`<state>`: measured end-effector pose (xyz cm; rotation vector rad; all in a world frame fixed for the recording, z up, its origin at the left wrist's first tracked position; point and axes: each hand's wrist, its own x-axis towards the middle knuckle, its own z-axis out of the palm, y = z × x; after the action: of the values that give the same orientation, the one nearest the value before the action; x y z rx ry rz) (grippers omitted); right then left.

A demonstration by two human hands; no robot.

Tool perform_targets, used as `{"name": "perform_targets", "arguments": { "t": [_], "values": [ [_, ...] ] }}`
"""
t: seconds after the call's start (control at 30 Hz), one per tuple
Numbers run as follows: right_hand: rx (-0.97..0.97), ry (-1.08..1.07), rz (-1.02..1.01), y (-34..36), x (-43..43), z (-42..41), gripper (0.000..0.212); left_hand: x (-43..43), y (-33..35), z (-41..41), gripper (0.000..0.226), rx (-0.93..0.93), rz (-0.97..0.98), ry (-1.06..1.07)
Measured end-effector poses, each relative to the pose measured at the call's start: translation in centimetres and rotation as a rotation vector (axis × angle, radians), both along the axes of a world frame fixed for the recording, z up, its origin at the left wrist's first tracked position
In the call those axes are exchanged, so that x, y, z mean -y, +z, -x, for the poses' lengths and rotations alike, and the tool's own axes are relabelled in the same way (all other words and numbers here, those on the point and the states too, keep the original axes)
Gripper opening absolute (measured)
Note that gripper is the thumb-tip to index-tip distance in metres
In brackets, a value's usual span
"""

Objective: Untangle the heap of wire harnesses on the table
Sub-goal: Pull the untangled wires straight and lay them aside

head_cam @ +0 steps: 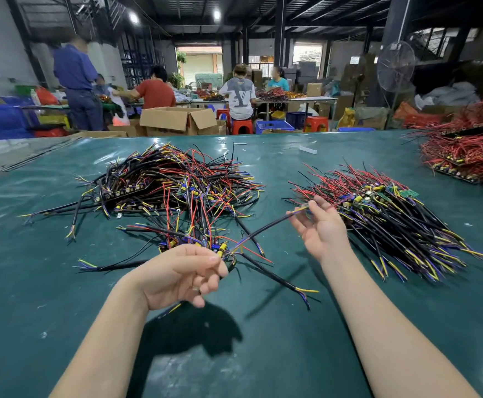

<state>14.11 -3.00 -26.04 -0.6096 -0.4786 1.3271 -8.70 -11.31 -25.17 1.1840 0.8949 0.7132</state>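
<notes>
At lower centre, pinched one end of black cable (269,225) in curled left hand (181,272); gripped other end between fingertips of raised right hand (322,229).

My workplace, a factory assembly hall: wire harnesses (171,182) heaped on my green table (263,340); far off, workers (239,96), cardboard boxes (177,120), fan (395,66).
</notes>
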Motion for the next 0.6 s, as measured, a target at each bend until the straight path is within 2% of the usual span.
{"name": "perform_targets", "arguments": {
  "t": [0.1, 0.2, 0.3, 0.4, 0.5, 0.6],
  "values": [
    [-0.137, 0.040, 0.037, 0.3, 0.1, -0.7, 0.023, -0.2, -0.3, -0.3, 0.032, -0.039, 0.020, 0.008],
    [-0.097, 0.166, 0.067, 1.1, 0.5, -0.2, 0.020, -0.5, -0.8, -1.1, 0.031, -0.093, 0.025, 0.019],
    [0.051, 0.243, 0.072, 2.2, 0.8, 0.1, 0.020, -0.5, -1.1, -1.2, 0.025, -0.089, 0.030, 0.000],
    [0.294, 0.239, 0.074, 3.1, 1.0, -0.2, 0.018, -0.5, -1.1, -1.2, 0.023, -0.065, 0.041, 0.024],
    [0.430, 0.187, 0.088, 3.6, 0.7, -0.9, 0.017, -0.5, -1.1, -1.2, 0.022, -0.070, 0.038, 0.031],
    [0.620, 0.027, 0.107, 4.2, -0.3, -2.0, 0.018, -0.7, -1.3, -1.2, 0.028, -0.091, 0.030, 0.038]
  ]
}}
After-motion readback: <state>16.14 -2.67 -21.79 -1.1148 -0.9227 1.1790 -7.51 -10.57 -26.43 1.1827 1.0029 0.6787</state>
